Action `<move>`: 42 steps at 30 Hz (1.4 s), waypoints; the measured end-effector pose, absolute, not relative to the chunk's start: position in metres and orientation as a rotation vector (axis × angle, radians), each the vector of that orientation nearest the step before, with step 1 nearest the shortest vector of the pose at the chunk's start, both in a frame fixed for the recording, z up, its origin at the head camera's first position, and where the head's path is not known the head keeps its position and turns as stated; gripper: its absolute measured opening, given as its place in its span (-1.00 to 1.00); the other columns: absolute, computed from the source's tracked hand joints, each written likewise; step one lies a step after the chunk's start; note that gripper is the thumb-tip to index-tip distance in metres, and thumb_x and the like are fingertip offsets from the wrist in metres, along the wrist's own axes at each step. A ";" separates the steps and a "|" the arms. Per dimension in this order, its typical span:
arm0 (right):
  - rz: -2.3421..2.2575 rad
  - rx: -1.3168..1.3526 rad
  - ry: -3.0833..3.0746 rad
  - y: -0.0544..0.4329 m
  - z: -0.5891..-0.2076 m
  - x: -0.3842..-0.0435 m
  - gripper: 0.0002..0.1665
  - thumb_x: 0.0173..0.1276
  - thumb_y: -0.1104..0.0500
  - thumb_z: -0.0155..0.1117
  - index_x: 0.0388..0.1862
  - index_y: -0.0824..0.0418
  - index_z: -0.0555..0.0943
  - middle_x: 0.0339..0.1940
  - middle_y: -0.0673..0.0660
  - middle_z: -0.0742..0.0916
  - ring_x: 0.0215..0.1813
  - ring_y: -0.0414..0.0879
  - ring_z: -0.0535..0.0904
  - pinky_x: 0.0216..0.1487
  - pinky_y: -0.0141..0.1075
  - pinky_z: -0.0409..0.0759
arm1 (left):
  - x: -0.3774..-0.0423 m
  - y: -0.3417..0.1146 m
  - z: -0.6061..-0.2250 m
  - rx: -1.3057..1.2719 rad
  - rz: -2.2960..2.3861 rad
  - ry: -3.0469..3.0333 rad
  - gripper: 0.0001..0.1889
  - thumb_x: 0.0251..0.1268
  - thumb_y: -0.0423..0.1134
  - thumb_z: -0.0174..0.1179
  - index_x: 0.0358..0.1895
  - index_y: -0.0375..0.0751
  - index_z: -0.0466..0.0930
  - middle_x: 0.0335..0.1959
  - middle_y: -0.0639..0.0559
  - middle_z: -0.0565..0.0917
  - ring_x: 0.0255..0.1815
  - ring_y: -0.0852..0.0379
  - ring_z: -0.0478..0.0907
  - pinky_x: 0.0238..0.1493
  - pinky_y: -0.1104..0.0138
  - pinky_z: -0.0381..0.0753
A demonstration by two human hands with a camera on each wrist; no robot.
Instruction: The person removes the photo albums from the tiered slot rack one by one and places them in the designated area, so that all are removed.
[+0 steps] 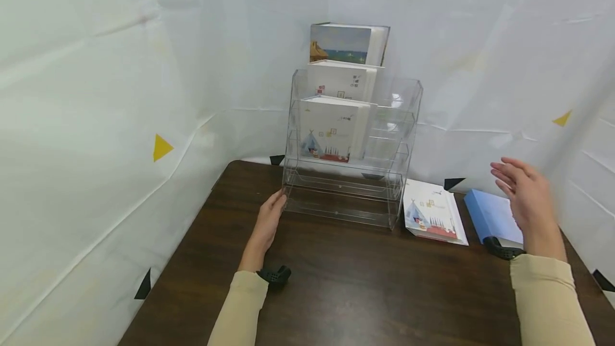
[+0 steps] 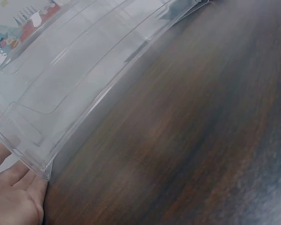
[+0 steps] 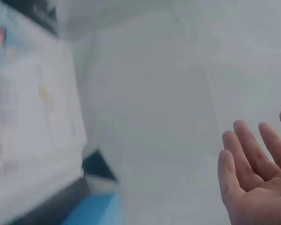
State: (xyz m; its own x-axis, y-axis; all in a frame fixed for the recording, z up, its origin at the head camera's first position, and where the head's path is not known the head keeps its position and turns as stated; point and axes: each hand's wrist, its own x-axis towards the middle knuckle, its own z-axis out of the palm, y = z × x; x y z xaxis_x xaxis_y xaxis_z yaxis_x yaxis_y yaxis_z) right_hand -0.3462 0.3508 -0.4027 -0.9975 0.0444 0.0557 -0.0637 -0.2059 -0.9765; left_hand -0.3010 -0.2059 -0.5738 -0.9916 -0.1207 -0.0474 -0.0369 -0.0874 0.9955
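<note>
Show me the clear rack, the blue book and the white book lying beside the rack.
Clear rack (image 1: pixel 336 212): head view, bottom front lip.
Blue book (image 1: pixel 493 214): head view, cover.
White book (image 1: pixel 433 209): head view, middle of the cover.

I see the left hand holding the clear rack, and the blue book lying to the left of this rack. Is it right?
Not quite: the head view shows the blue book lying to the right of the clear rack. The left hand does hold the rack.
</note>
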 end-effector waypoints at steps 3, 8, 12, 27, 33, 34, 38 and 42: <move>2.292 0.101 -1.991 0.321 -0.395 -0.345 -0.64 0.72 -0.03 0.18 0.35 0.03 0.54 0.09 -0.16 0.78 0.11 -0.34 0.72 0.23 -0.57 0.62 | -0.299 -0.207 -0.577 0.165 -2.279 -2.073 -0.38 0.78 0.06 0.00 0.69 -0.14 0.28 0.73 -0.12 0.28 0.78 -0.13 0.13 0.77 -0.05 0.14; 2.199 0.311 -1.995 0.269 -0.384 -0.348 -0.62 0.71 0.05 0.20 0.38 0.13 0.57 0.10 -0.09 0.77 0.14 -0.26 0.71 0.12 -0.58 0.65 | -0.293 -0.212 -0.579 0.164 -2.259 -2.068 -0.38 0.78 0.06 0.01 0.68 -0.15 0.28 0.71 -0.13 0.30 0.77 -0.12 0.16 0.76 -0.03 0.16; 2.173 0.462 -2.016 0.224 -0.370 -0.350 -0.66 0.68 0.13 0.25 0.34 0.12 0.58 0.11 -0.04 0.76 0.18 -0.22 0.69 0.20 -0.54 0.63 | -0.291 -0.216 -0.579 0.169 -2.234 -2.057 -0.40 0.79 0.04 0.01 0.67 -0.18 0.30 0.70 -0.15 0.31 0.76 -0.13 0.18 0.76 -0.03 0.17; 1.903 0.475 -2.346 0.101 -0.375 -0.375 -0.25 0.64 0.03 0.32 0.65 0.21 0.30 0.55 0.30 0.53 0.59 0.11 0.44 0.62 0.10 0.40 | -0.298 -0.217 -0.580 0.191 -2.221 -2.082 -0.41 0.77 0.06 0.04 0.64 -0.14 0.35 0.68 -0.12 0.36 0.73 -0.10 0.25 0.74 -0.01 0.23; 1.849 0.398 -2.317 0.078 -0.382 -0.387 -0.13 0.58 0.01 0.39 0.68 0.25 0.25 0.60 0.30 0.47 0.66 0.16 0.36 0.65 0.10 0.37 | -0.296 -0.216 -0.578 0.157 -2.226 -2.101 -0.35 0.76 0.11 0.03 0.68 -0.15 0.27 0.71 -0.14 0.29 0.75 -0.13 0.20 0.74 -0.03 0.24; 1.845 0.397 -2.311 0.077 -0.382 -0.389 -0.13 0.58 0.02 0.40 0.68 0.27 0.25 0.60 0.32 0.47 0.66 0.16 0.37 0.66 0.08 0.36 | -0.297 -0.215 -0.578 0.151 -2.227 -2.099 -0.35 0.76 0.10 0.03 0.68 -0.16 0.27 0.71 -0.15 0.29 0.75 -0.14 0.20 0.74 -0.04 0.24; 1.887 0.390 -2.302 0.074 -0.379 -0.396 -0.16 0.56 0.04 0.42 0.64 0.28 0.29 0.52 0.34 0.55 0.54 0.14 0.47 0.57 0.05 0.46 | -0.299 -0.212 -0.577 0.133 -2.240 -2.077 -0.38 0.77 0.07 0.04 0.66 -0.17 0.31 0.69 -0.16 0.33 0.74 -0.13 0.23 0.73 -0.02 0.24; 1.931 0.393 -2.331 0.076 -0.377 -0.403 -0.23 0.56 -0.01 0.44 0.57 0.24 0.36 0.43 0.33 0.64 0.36 0.04 0.58 0.47 0.07 0.54 | -0.300 -0.209 -0.575 0.119 -2.247 -2.069 -0.39 0.76 0.07 0.05 0.65 -0.17 0.33 0.68 -0.16 0.35 0.73 -0.13 0.24 0.73 -0.01 0.25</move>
State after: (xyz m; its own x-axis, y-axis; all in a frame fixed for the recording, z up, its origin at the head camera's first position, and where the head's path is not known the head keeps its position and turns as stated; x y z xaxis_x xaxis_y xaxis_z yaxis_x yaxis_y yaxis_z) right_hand -0.4029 0.0762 -0.3772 -0.9629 -0.1402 0.2306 -0.2527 0.1684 -0.9528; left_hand -0.3002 -0.2090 -0.5747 -0.9934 -0.1147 0.0004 0.0099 -0.0815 0.9966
